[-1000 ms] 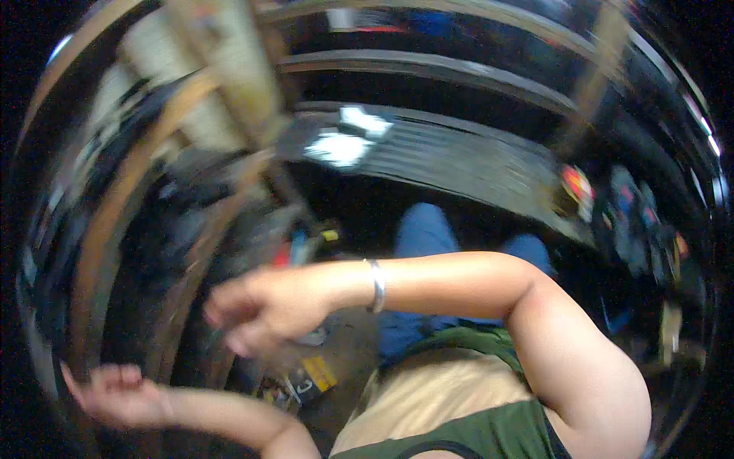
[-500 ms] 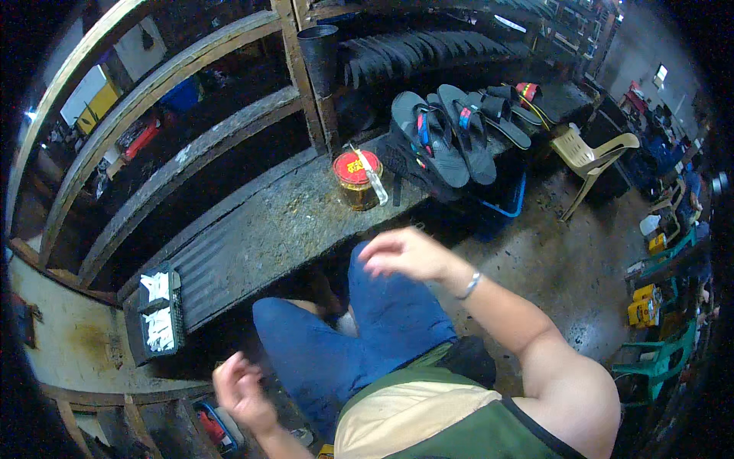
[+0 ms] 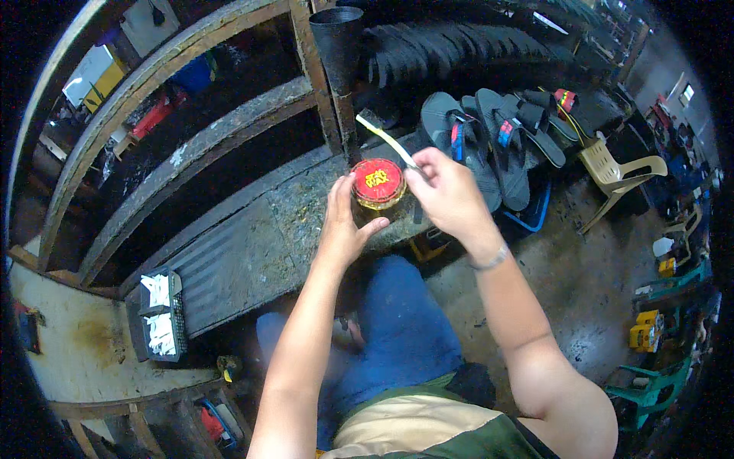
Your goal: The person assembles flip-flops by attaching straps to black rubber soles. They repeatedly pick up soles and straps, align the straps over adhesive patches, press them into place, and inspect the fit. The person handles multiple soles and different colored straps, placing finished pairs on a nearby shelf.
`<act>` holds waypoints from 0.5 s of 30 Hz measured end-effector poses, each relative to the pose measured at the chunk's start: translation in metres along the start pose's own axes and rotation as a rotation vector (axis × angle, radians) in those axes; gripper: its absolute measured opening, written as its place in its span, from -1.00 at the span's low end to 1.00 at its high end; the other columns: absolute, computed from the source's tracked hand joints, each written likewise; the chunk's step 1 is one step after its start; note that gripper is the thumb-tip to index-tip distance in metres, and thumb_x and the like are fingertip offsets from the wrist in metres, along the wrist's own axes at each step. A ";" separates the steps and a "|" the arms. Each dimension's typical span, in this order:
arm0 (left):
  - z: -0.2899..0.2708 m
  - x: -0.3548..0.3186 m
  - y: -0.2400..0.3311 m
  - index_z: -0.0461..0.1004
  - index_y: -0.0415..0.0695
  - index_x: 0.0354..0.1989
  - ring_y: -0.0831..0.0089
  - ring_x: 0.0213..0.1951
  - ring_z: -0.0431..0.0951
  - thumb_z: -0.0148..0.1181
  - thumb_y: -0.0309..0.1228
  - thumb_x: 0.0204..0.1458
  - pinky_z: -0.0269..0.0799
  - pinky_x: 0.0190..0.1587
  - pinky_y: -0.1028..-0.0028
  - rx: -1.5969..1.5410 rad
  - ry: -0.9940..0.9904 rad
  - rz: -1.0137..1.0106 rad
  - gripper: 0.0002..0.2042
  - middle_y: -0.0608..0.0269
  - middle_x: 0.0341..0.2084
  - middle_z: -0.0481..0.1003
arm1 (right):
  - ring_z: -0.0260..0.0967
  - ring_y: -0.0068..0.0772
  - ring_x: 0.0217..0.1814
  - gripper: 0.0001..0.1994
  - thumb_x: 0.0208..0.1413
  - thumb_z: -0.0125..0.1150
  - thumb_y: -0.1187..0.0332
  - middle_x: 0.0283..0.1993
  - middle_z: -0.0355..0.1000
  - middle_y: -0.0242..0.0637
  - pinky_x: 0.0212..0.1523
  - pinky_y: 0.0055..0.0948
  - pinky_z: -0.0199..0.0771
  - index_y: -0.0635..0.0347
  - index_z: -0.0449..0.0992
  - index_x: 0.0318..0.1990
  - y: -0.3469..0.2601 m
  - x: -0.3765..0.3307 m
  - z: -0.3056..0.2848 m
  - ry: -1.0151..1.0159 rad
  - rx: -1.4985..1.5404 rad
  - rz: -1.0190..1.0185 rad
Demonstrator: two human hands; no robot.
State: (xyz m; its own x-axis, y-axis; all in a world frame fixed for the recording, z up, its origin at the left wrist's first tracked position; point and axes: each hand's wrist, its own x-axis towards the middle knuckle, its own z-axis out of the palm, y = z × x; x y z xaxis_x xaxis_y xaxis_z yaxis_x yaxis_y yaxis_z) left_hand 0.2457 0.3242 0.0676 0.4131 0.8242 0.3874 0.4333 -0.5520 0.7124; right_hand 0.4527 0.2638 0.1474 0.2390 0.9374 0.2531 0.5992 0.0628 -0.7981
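A round tin [image 3: 380, 180] with a red lid and yellow lettering stands on the dark, worn bench. My left hand [image 3: 346, 219] is round its near left side, fingers along the wall and thumb in front. At the tin's right edge, my right hand [image 3: 447, 191] is closed on the lower end of a slim, pale yellowish-white stick-like tool [image 3: 388, 140]. That tool slants up and left above the lid; its exact kind cannot be made out. To the right of the hands lie several dark flip-flops [image 3: 505, 145] with red and blue marks on their straps.
A dark basket [image 3: 162, 314] with white pieces sits at the bench's left end. Behind the tin are a black cup [image 3: 336, 42] and wooden rails [image 3: 206, 126]. A beige plastic chair [image 3: 615, 168] stands at right, with green chairs [image 3: 650, 390] nearer me.
Both hands have come forward from over my lap to the tin. My right hand has lifted the pale tool off its lid; my left hand has taken hold of the tin.
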 end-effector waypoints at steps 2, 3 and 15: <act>0.002 0.006 -0.003 0.10 -0.05 0.49 -0.13 0.46 0.16 0.68 -0.20 -0.25 0.15 0.48 0.08 -0.040 0.115 0.107 0.08 -0.19 0.43 0.13 | 0.39 -0.67 -0.31 -0.72 0.13 0.36 0.53 -0.22 0.44 -0.48 -0.26 -0.56 0.50 0.22 0.41 -0.05 0.019 -0.016 -0.011 -0.063 0.407 -0.008; 0.001 0.012 -0.002 0.11 -0.05 0.49 -0.13 0.46 0.16 0.67 -0.21 -0.24 0.14 0.48 0.08 -0.040 0.107 0.050 0.07 -0.19 0.43 0.13 | 0.37 -0.68 -0.32 -0.68 0.11 0.39 0.52 -0.19 0.44 -0.45 -0.25 -0.58 0.48 0.21 0.40 -0.04 0.029 -0.023 -0.006 -0.021 0.364 0.085; -0.009 0.122 0.053 0.58 0.09 0.19 -0.09 0.07 0.61 0.42 0.13 -0.13 0.51 0.18 0.06 0.485 -0.620 -0.055 -0.32 -0.06 0.15 0.51 | 0.57 -0.47 -0.05 -0.02 -0.24 0.67 0.62 0.24 0.47 -0.20 -0.04 -0.46 0.64 0.26 0.22 0.40 0.096 -0.005 0.100 0.061 0.682 0.075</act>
State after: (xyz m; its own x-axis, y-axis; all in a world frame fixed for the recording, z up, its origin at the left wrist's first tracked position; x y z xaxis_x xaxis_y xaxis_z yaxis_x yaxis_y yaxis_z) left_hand 0.3117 0.3967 0.1583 0.6904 0.7098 -0.1397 0.7081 -0.6235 0.3314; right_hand 0.4326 0.2996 0.0151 0.3152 0.9281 0.1982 -0.0311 0.2188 -0.9753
